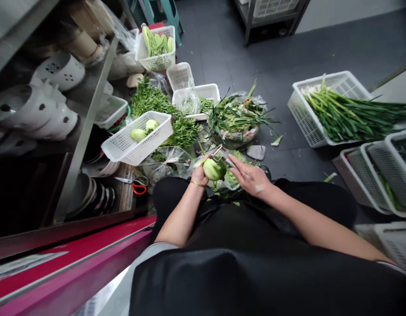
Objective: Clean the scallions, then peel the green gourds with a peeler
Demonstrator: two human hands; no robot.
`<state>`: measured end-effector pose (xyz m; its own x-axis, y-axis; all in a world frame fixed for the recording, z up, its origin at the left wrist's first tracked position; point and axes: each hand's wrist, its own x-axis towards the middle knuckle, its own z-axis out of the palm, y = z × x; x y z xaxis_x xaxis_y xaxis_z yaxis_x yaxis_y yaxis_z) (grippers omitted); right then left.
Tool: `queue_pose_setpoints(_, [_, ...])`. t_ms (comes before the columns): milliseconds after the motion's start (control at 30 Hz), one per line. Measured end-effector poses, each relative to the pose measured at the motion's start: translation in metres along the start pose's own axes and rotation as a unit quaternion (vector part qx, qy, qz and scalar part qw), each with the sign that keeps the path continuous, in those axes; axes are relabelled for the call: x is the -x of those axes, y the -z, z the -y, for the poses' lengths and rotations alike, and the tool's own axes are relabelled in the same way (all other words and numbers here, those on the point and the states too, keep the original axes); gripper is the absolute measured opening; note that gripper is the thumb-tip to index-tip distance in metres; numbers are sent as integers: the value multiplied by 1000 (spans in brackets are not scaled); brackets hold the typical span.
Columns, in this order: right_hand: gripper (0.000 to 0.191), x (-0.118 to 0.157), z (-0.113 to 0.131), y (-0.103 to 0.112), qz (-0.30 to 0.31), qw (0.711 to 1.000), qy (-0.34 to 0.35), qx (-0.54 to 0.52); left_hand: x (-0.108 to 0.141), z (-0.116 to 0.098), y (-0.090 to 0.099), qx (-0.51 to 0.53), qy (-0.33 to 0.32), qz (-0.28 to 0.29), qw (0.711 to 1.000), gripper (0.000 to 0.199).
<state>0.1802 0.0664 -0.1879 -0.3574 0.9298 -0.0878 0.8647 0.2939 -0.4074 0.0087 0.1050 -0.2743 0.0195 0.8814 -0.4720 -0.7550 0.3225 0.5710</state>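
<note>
Two squashes (144,130) near the white basket's (153,144) far edge look peeled, while my left hand's (199,174) fingers grip a third squash (212,170) above the floor (272,55), partly done I judge, green skin left beside the peeler (226,158) my right hand's (251,177) fingers clasp.

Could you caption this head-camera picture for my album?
Left hand holding a partly peeled green vegetable, right hand a peeler.

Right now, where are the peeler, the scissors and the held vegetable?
Peeler (228,158), head view: on its handle.
Scissors (125,180), head view: on the blades.
Held vegetable (212,170), head view: on its pale side.
</note>
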Motion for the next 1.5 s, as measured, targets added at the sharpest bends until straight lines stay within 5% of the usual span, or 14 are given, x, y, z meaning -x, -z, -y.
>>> queue_pose_setpoints(133, [54, 23, 11, -14, 71, 991, -3, 113, -1, -9, -1, -15, -45, 4, 999, 17])
queue_pose_setpoints(300, [50, 81, -43, -44, 193, 969, -76, 132, -2, -26, 7, 30, -22, -42, 998, 26])
queue_pose_setpoints(400, [50, 78, -50, -32, 118, 986, -80, 87, -3, -27, 3, 38, 0, -45, 998, 27])
queue_pose_setpoints(533, [52, 33, -14, -18, 15, 998, 11, 58, 0, -16, -6, 51, 41, -62, 996, 28])
queue_pose_setpoints(633, [53, 26, -14, -36, 25, 997, 31, 68, -1, -9, -4, 55, 48, -78, 994, 28])
queue_pose_setpoints(733, [53, 54, -53, -61, 64, 994, -23, 88, -6, -10, 5, 58, 60, -115, 990, 27])
queue_pose_setpoints(833, [51, 70, -81, -60, 79, 993, -58, 70, -11, -17, 11, 61, 34, -93, 993, 28])
queue_pose_setpoints(967, [50, 34, -49, -22, -9, 999, 11, -45, -7, -22, 6, -13, -52, -4, 999, 26])
queue_pose_setpoints(1100, [52, 4, -5, -6, 0, 998, 55, -32, 4, -19, 0, -99, -141, 60, 983, 27])
queue_pose_setpoints(1333, [50, 75, -50, -32, 29, 1000, 2, 11, 4, -12, 3, -146, -170, 65, 972, 20])
queue_pose_setpoints(1500, [50, 35, -29, 0, 4, 1000, 18, -7, 8, -16, -6, -199, -196, 76, 957, 20])
